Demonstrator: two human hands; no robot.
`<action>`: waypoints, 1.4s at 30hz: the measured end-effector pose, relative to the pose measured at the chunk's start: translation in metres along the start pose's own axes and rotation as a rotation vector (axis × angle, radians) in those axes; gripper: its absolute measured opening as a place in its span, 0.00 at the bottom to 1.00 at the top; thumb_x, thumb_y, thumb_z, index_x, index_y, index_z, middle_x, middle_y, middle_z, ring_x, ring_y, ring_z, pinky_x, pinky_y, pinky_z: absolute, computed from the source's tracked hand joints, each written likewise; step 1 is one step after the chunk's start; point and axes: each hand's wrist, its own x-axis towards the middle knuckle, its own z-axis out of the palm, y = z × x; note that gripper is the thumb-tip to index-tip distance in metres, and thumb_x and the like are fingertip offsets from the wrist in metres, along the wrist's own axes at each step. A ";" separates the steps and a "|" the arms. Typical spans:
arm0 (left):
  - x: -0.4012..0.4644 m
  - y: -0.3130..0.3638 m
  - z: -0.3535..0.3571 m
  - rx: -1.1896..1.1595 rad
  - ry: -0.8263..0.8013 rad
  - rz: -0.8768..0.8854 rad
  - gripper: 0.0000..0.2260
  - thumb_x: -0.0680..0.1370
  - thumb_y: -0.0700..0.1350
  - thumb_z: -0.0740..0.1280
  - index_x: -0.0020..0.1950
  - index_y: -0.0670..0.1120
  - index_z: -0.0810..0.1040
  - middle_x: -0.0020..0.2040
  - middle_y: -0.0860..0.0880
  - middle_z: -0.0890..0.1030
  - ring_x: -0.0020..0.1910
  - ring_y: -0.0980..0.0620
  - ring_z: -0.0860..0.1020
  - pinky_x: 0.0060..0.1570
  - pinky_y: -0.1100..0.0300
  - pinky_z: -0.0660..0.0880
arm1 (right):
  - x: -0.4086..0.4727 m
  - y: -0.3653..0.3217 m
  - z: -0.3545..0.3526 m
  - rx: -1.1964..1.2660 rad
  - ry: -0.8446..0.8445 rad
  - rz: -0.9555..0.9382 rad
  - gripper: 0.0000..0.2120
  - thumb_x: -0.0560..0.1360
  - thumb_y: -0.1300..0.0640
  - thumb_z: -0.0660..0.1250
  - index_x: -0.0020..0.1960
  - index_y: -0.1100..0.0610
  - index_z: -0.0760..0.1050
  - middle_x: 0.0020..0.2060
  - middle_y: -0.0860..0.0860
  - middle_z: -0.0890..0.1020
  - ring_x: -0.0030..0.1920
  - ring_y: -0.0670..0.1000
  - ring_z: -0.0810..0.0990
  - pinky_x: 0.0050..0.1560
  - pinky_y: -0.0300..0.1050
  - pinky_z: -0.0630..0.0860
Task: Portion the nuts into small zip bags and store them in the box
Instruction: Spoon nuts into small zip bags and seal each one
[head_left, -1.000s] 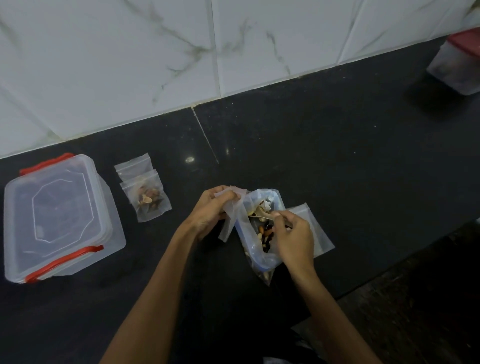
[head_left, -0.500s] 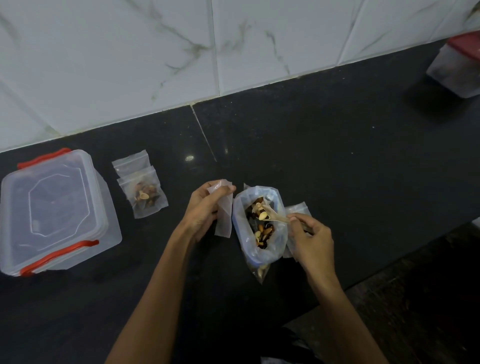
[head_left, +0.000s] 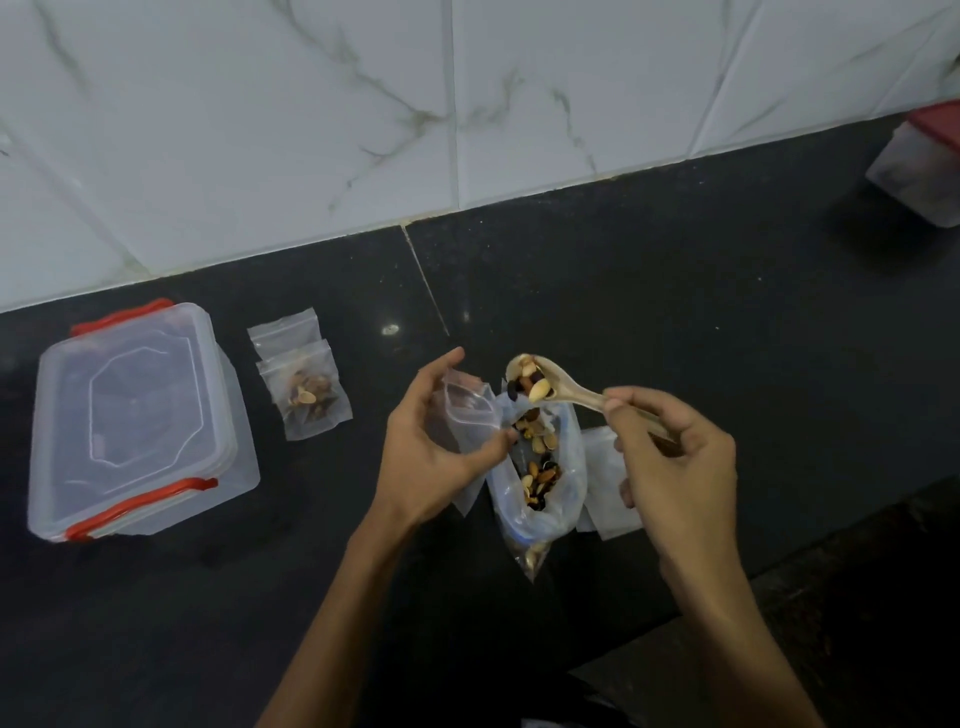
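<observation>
My left hand (head_left: 427, 447) holds a small empty zip bag (head_left: 470, 415) by its mouth, which gapes open, just left of a large clear bag of mixed nuts (head_left: 540, 467) lying open on the black counter. My right hand (head_left: 670, 457) grips the handle of a wooden spoon (head_left: 550, 387). The spoon's bowl is loaded with nuts and hangs above the large bag's mouth, right of the small bag. A filled small zip bag (head_left: 306, 397) lies on another zip bag (head_left: 283, 335). At the left stands a clear plastic box (head_left: 135, 421) with red latches, its lid on.
More empty zip bags (head_left: 605, 480) lie under my right hand. A red-lidded container (head_left: 919, 166) sits at the far right against the marble tile wall. The counter's front edge runs at lower right, with dark floor beyond.
My right hand has lifted the spoon out of the large bag with a load of nuts. My left hand has opened the small bag's mouth and turned it toward the spoon.
</observation>
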 end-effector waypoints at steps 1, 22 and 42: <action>0.000 0.003 0.001 0.002 -0.004 0.024 0.36 0.64 0.51 0.75 0.69 0.46 0.67 0.55 0.54 0.77 0.55 0.57 0.77 0.56 0.65 0.74 | -0.004 -0.008 0.002 -0.001 -0.024 -0.072 0.07 0.74 0.58 0.67 0.43 0.46 0.79 0.34 0.40 0.81 0.33 0.38 0.78 0.28 0.30 0.71; -0.015 -0.007 -0.002 -0.054 0.082 -0.142 0.34 0.63 0.49 0.77 0.66 0.46 0.69 0.53 0.51 0.79 0.51 0.58 0.79 0.49 0.68 0.75 | 0.018 0.025 -0.006 -0.579 -0.008 -0.286 0.06 0.74 0.59 0.66 0.50 0.51 0.78 0.42 0.45 0.80 0.41 0.40 0.77 0.41 0.33 0.73; -0.047 -0.022 0.024 -0.226 0.051 -0.594 0.33 0.59 0.48 0.75 0.63 0.49 0.72 0.57 0.49 0.78 0.53 0.48 0.81 0.51 0.48 0.79 | 0.091 0.050 0.009 -1.006 -0.836 -0.315 0.07 0.77 0.57 0.63 0.51 0.49 0.79 0.49 0.47 0.67 0.46 0.45 0.72 0.43 0.36 0.71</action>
